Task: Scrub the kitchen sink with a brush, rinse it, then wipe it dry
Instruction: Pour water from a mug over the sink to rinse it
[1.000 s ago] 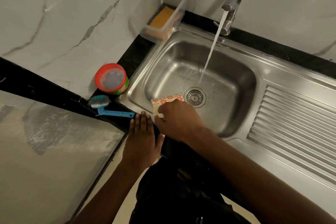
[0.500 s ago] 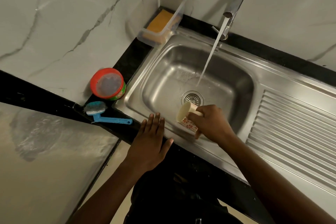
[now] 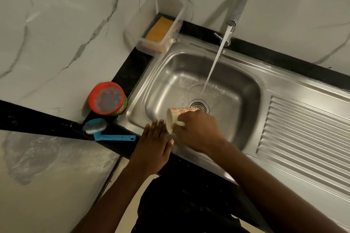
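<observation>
The steel sink has water running from the tap into the basin near the drain. My right hand grips a cream mug with red flowers, tipped on its side with its mouth to the left, over the basin's near left part. My left hand rests flat, fingers straight, on the sink's front rim. A blue brush lies on the black counter left of the sink.
A round tub with a red lid stands behind the brush. A clear plastic box holding an orange sponge sits in the back corner. The ribbed drainboard extends to the right. Marble walls enclose the corner.
My right hand has lifted the mug off the basin floor and tipped it on its side near the front left rim. My left hand has stayed flat on the rim.
</observation>
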A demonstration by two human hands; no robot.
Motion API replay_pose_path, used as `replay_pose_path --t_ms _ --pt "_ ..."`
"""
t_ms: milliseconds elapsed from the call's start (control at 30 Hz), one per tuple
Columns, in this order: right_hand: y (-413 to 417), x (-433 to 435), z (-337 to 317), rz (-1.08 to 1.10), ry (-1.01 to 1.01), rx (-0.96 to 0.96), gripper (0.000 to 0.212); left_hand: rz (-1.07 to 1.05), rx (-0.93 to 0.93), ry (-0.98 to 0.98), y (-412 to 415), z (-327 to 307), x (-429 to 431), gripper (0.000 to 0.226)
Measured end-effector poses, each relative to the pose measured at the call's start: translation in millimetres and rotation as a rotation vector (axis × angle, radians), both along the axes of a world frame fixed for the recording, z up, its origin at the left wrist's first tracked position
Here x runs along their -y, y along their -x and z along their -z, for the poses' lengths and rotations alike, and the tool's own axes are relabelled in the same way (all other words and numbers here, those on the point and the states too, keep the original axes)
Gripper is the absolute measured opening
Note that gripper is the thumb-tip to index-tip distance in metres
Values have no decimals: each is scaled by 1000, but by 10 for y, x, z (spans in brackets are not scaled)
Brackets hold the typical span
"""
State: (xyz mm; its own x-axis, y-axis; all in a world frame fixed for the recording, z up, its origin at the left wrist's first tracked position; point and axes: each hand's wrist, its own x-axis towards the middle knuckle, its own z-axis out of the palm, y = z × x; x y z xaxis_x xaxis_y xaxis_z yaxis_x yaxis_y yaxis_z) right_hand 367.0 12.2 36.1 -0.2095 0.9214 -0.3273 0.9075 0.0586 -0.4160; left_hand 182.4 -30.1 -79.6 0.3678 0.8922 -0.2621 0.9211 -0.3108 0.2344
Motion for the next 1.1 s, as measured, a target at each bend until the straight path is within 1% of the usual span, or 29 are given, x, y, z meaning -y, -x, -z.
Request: replay_pose_path --t_ms 33,100,167,233,333,433,567,633,733,833,933,1033,1100 --pt "-135 -33 45 71 47 -73 28 4 33 -7 -24 0 -46 71" --pt "-422 -95 157 267 165 -343 22 18 100 3 -88 -14 -151 70" --pt "-681 -147 256 486 219 -565 22 40 149 3 -177 -63 -285 70" --pt "-851 -180 297 650 223 -696 25 74 185 1 -298 -132 -421 67" --pt "-949 -257 285 814 180 -857 30 98 257 6 -488 -249 -609 59" --pt "-987 -333 265 903 98 -969 33 -27 425 65 -636 -295 -787 45" --pt "-953 -353 288 952 62 -1117 35 -384 748 215 -734 -354 -1001 36" --pt "-893 -341 296 946 64 -1206 43 -481 877 270 -737 -423 -1096 39" --pt "-744 -362 281 886 64 -1281 51 -488 1004 341 -709 -517 -1191 38" --pt "-590 -447 246 862 56 -1374 48 -538 1122 414 -613 -639 -1280 36" --pt "-438 -587 216 805 60 -1437 46 -607 1197 544 -488 -703 -1337 29" --pt "-261 -760 176 673 103 -1420 45 -676 1303 575 -346 -730 -1376 41" --pt "-137 -883 139 563 147 -1325 45 -736 1365 517 -242 -746 -1418 35"
